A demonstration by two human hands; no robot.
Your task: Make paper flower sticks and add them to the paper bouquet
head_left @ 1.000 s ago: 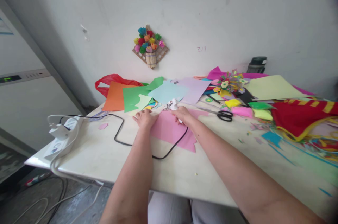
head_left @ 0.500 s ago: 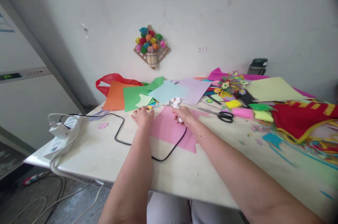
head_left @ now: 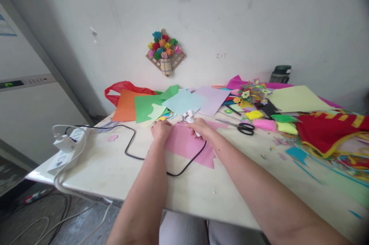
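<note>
My right hand (head_left: 199,127) is wrapped round a white corded tool (head_left: 188,116), whose handle is partly hidden by the fingers. From its lower end a black cord (head_left: 188,166) curves over the table. The tool's front end is over the upper edge of a pink sheet (head_left: 187,143), where small details are blurred. My left hand (head_left: 161,129) rests at the sheet's upper left corner, fingers bent forward and close together; whether they hold anything is hidden. Just beyond it lie a pale green scrap (head_left: 157,111) and a light blue sheet (head_left: 182,100).
Black-handled scissors (head_left: 245,128) lie right of the pink sheet. Farther right are soft coloured packets (head_left: 264,124) and a red cloth (head_left: 319,131). A power strip (head_left: 67,150) sits at the table's left end. Orange (head_left: 125,105) and green (head_left: 144,106) sheets lie at the back.
My left hand has moved slightly right and its spread fingers have drawn together. The white tool in my right hand has shifted a little left and down.
</note>
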